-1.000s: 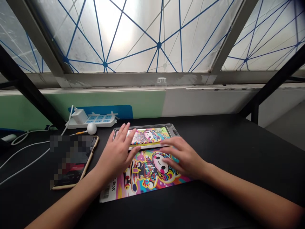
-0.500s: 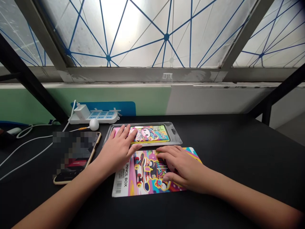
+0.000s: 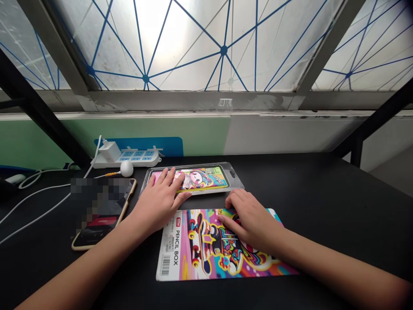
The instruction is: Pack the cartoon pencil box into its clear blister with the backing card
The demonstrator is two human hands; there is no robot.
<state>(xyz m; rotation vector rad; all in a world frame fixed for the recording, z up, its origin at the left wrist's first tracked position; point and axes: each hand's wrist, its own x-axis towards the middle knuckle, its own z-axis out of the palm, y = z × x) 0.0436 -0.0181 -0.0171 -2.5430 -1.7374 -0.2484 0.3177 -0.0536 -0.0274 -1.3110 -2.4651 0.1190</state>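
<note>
A colourful pencil box in a clear plastic blister (image 3: 206, 179) lies on the black table (image 3: 322, 202). My left hand (image 3: 159, 200) rests flat on its left end, fingers spread and open. In front of it lies a printed card insert (image 3: 209, 249) reading "PENCIL BOX", with a cartoon skateboard figure. My right hand (image 3: 251, 219) presses flat on the card's upper middle, fingers stretched out.
A phone in a gold case (image 3: 100, 213) lies left of my left hand. Behind it sit a white power strip (image 3: 129, 158) with a charger, a white round object (image 3: 127, 168) and white cables (image 3: 35, 202). A window sill and black frame bars rise behind the table.
The printed card has slid out from under the blister pack toward me and to the right under my right hand. My left hand stays on the pencil box.
</note>
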